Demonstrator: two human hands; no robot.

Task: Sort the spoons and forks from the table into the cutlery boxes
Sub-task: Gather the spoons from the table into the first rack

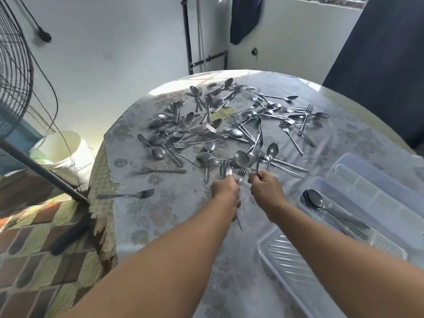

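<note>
Two hands (243,187) on cutlery (242,159); three cutlery boxes (358,203).

Silver cutlery (231,125), pale floral tablecloth (160,210), translucent white boxes (367,180), white bucket (66,148)

The nearest cutlery box (286,267) is cut off by the frame's lower edge; fork handles are hidden under the left hand (224,190).

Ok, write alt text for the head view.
Two hands, left hand and right hand, grip cutlery handles above a round table strewn with spoons and forks. At right, clear cutlery boxes; one holds spoons.
</note>
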